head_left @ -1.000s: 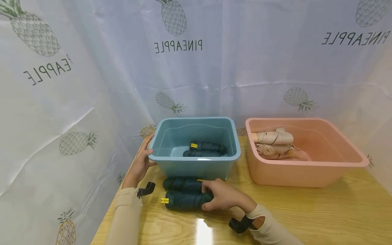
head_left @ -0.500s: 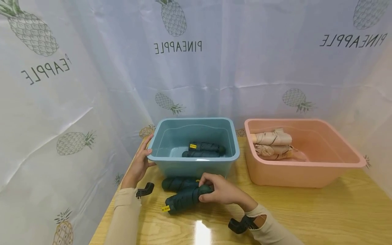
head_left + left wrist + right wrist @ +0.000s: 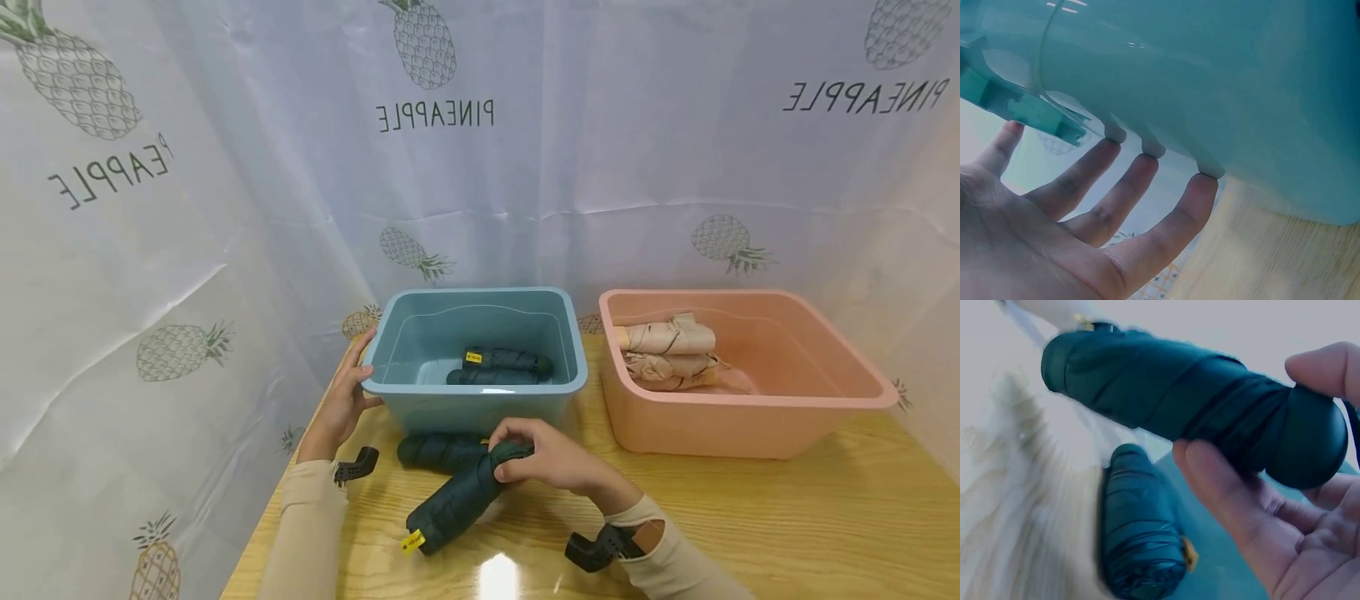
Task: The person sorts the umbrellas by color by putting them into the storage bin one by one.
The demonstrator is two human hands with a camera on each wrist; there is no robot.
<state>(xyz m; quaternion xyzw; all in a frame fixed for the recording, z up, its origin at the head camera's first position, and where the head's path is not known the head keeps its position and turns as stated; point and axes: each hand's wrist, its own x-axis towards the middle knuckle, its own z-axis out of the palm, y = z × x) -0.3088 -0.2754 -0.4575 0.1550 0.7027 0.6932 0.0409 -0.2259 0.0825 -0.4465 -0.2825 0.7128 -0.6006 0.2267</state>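
My right hand grips a dark green folded umbrella by its rounded handle end. The umbrella slants down toward the front left, a yellow tag at its lower end. In the right wrist view, the thumb and fingers wrap the handle end. A second dark green umbrella lies on the table behind it, against the front of the blue bin. Inside the bin lie two more dark umbrellas. My left hand touches the bin's left side, its spread fingertips on the wall.
To the right of the blue bin stands a pink bin with rolled beige fabric bundles at its left side. A pineapple-print curtain hangs behind and at the left of the wooden table.
My right hand has lifted the handle end of the front umbrella and swung it from lying level to a slant, its tagged end now nearer the front. The left hand stays at the bin.
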